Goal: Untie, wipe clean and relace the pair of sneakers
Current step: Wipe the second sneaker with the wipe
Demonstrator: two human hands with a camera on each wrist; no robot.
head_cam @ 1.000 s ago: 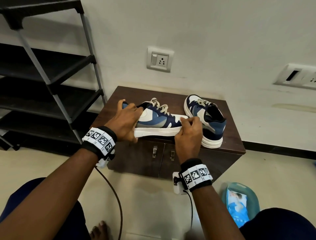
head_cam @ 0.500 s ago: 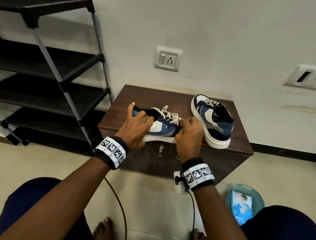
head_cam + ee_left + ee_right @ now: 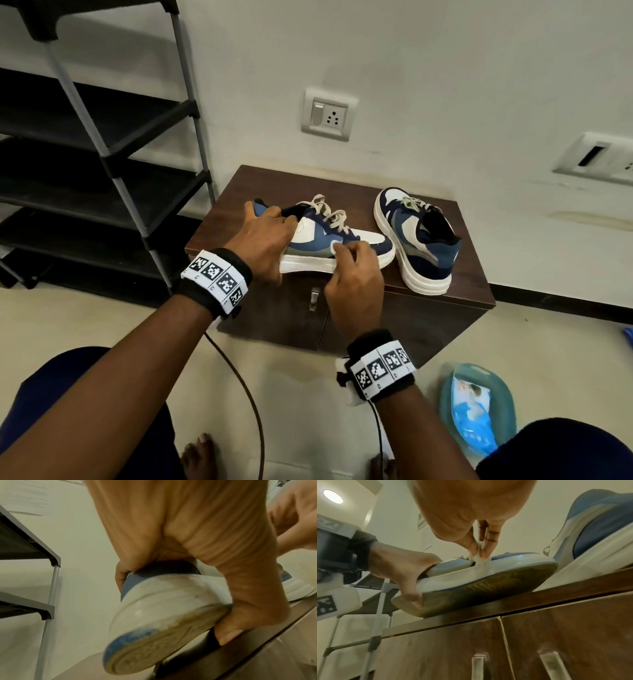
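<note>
Shoe rack (image 3: pixel 102 144) left of cabinet (image 3: pixel 342 185); second sneaker (image 3: pixel 418 240) right.

fingers (image 3: pixel 489 543) pinching wipe (image 3: pixel 477 558), against sneaker (image 3: pixel 488 580)

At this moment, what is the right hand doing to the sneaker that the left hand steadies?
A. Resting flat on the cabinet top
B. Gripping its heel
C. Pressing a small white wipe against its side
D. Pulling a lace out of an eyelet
C: the right hand pinches a small white wipe against the side of the sneaker, while the left hand grips the heel.
</note>
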